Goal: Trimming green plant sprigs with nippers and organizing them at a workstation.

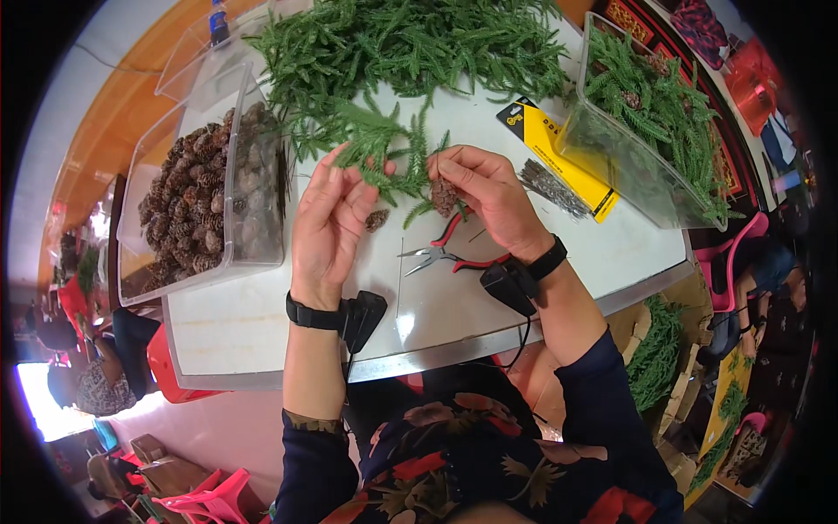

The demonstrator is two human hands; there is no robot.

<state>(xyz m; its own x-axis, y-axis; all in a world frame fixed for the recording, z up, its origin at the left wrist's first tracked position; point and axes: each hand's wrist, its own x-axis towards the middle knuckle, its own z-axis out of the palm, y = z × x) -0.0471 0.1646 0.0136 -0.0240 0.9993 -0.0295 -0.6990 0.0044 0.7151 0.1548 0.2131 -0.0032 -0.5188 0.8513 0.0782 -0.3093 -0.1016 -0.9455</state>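
Observation:
My left hand (330, 214) is closed on a green artificial pine sprig (384, 140), its fingertips at the sprig's left side. Thumb and forefinger of my right hand (491, 190) pinch at the top of a brown pine cone (443, 197), which hangs beside the sprig's right end. Whether a wire joins cone and sprig is too small to tell. Below the hands, pliers (436, 254) with red and black handles lie on the white table (253, 327), jaws apart. A loose pine cone (376, 220) lies between my hands.
A clear bin of pine cones (188, 201) stands at left. Green sprigs (410, 44) are heaped at the far side. At right are a bin of sprigs (650, 109), a yellow and black card (567, 153) and thin wires (552, 188). Other people sit beyond the table.

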